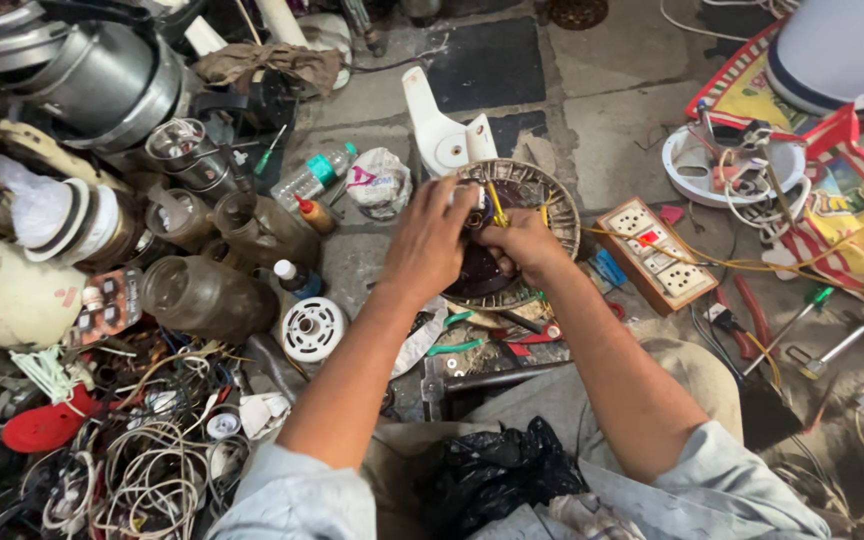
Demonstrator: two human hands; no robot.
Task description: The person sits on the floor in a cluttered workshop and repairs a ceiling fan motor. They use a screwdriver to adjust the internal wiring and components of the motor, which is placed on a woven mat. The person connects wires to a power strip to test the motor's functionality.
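A round metal fan motor [552, 205] with a slotted rim and dark centre lies on the stone floor in front of me. My left hand [430, 240] rests over its left side, fingers curled on the top edge. My right hand [520, 240] grips a yellow-handled screwdriver [497, 206], its tip down in the motor's middle. Both hands touch the motor. A white plastic fan bracket [439, 125] stands just behind it.
A wooden switchboard [652, 250] with sockets and yellow wires lies to the right. Dark jars [207, 295], metal pots [102, 75], a plastic bottle [314, 177] and tangled wires [142, 460] crowd the left. Screwdrivers and pliers [752, 320] lie at right. A black plastic bag [497, 470] sits on my lap.
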